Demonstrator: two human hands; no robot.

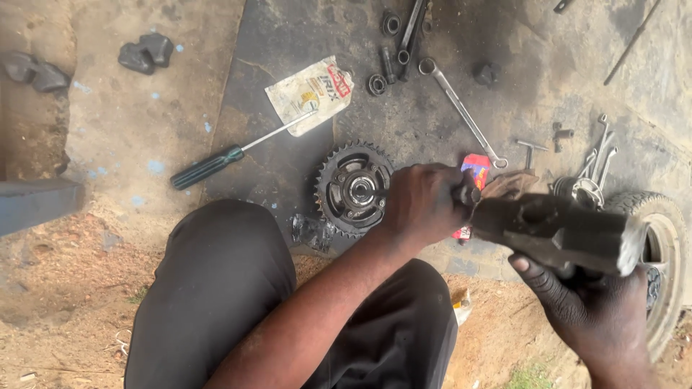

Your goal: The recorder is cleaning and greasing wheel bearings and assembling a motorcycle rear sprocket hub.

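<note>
At frame centre, the left hand [422,205] gripped a small dark part [467,193]; lower right, the right hand [587,302] held a hammer head [569,232]; a sprocket [353,189] lay just left of them.

I look down on an outdoor ground of reddish-brown dirt [65,302] in flat daylight. A dark, oil-stained mat [288,173] covers the middle, grey concrete [137,122] with pale blue flecks lies at upper left, dark stones [146,53] rest on it, and a grass tuft [530,376] shows below.

outdoor repair w/shop, dirt ground, spanners [461,108], sprocket [353,189], screwdriver [234,153]; greasy mat [288,29]
</note>
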